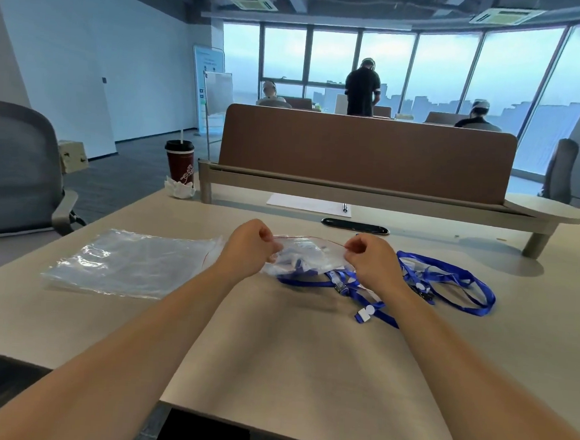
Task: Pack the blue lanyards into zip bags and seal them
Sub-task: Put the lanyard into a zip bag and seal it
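L hand [250,248] & R hand [370,259] each pinch zip bag [305,255] top corners at counter [306,358] middle, well back from near edge. Bag stack [131,263] toward left edge; loose lanyards [449,282] just right of R hand.

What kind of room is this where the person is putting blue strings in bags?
Most likely an open office, high up in a city building. The long desk has a brown divider panel, a grey office chair stands beside it, and the big windows look out on towers.
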The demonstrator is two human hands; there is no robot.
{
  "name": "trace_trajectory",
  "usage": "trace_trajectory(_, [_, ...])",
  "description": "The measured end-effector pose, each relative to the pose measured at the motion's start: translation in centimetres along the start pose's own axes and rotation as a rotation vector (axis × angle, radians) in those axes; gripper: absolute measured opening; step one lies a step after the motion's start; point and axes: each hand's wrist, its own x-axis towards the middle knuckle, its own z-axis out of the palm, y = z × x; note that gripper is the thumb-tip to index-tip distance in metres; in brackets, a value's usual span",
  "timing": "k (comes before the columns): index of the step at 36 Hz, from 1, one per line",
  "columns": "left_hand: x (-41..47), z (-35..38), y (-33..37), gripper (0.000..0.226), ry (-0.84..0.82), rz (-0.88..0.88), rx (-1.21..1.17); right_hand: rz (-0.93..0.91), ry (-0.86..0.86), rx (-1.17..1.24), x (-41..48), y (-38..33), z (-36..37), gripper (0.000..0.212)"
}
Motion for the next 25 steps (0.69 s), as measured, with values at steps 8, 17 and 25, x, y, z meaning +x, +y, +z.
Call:
trace_trajectory(8, [0.1,-0.7,-0.8,0.008,0.048,-0.065,-0.335,-0.005,0.034,0.16,0.0,-0.9,-1.2,0.005])
trace_trajectory(17, [1.3,-2.8,1.4,0.017,0.06,0.007,-0.652,-0.056,0.14,0.442,1.1,-4.0,-4.0,0.01])
trace_trajectory(25, [0.3,-1.1,-0.1,0.015,0.01,-0.174,-0.626,0.151,-0.052,0.422,1.0,-2.3,-2.7,0.009])
